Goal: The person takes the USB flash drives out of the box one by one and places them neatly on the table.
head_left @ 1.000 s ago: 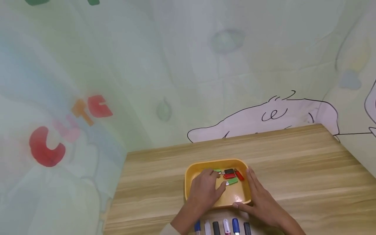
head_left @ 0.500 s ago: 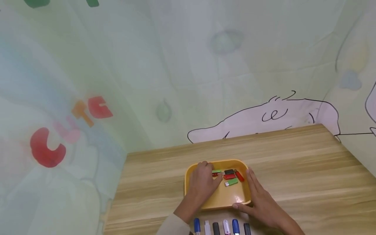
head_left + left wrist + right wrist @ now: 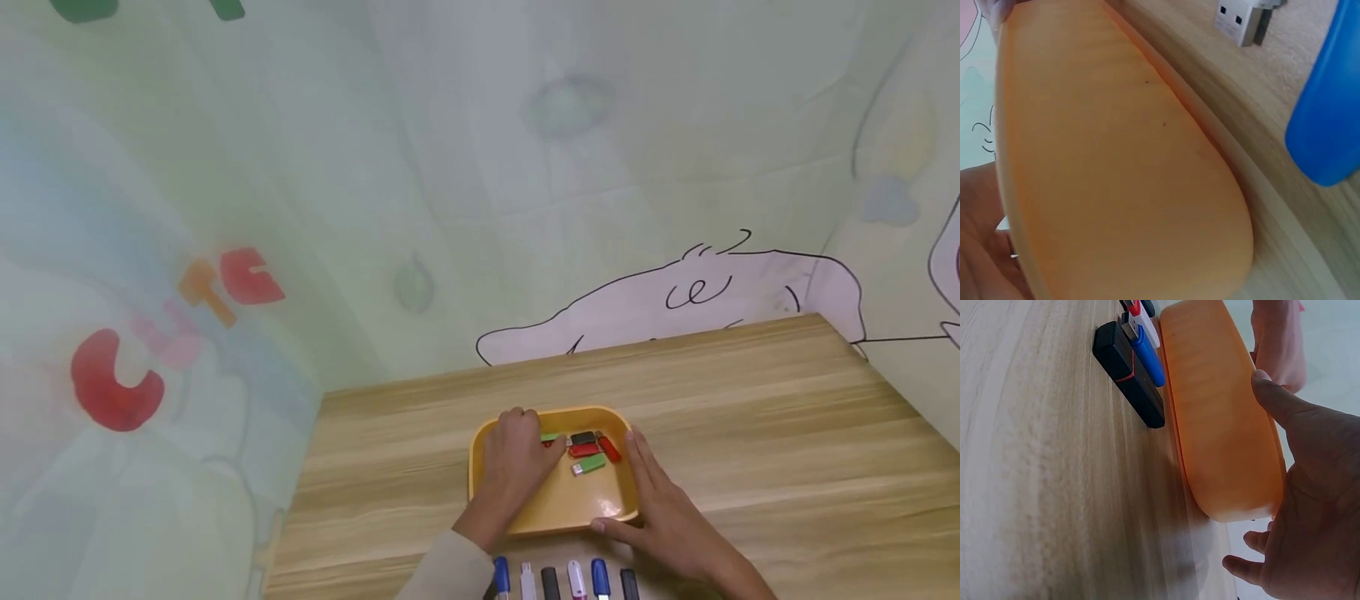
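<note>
A yellow-orange plastic tray [image 3: 577,508] stands on the wooden table, holding several USB flash drives: a black one [image 3: 582,437], red ones [image 3: 608,447] and green ones [image 3: 588,464]. My left hand [image 3: 510,462] reaches over the front rim into its left part. The fingers point down beside a partly covered drive; the hand itself hides the fingertips, so I cannot tell whether they hold anything. Against the tray's right front corner, my right hand [image 3: 667,508] rests with straight fingers along the right side. Its thumb [image 3: 1279,400] touches the front rim.
In front of the tray lies a row of several flash drives, including a blue one [image 3: 599,577], a white one [image 3: 528,581] and a black one [image 3: 628,585]. Behind the wooden table [image 3: 750,417] hangs a printed backdrop [image 3: 480,167].
My left hand has shifted slightly left and back inside the tray, uncovering more of the green drive near its thumb. The right hand keeps its place at the corner.
</note>
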Available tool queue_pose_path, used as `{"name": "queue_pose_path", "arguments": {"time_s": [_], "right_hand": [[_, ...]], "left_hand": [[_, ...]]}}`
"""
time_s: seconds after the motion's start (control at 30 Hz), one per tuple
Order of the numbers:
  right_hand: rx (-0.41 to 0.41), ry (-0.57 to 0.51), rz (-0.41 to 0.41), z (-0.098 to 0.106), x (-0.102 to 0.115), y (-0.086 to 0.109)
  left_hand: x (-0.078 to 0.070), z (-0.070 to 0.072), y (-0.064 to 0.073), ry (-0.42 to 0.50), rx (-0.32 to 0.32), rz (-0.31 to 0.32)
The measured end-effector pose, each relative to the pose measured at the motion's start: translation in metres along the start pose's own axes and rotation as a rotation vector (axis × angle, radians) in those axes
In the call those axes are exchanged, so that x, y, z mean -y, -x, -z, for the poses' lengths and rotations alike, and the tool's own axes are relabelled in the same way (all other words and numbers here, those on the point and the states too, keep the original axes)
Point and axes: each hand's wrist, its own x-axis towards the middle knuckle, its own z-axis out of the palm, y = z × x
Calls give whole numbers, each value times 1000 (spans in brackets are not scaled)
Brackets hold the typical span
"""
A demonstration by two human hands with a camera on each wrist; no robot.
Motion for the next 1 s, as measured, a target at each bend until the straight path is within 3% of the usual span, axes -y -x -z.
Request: {"name": "queue_pose_path", "arguments": {"time_s": [0.5, 1.0], "right_hand": [[-6, 1, 0, 0, 0, -1], [14, -13, -23, 1, 0, 0]], "left_hand": [[-1, -15, -4, -49, 28, 18], [-8, -21, -6, -71, 54, 36]]}}
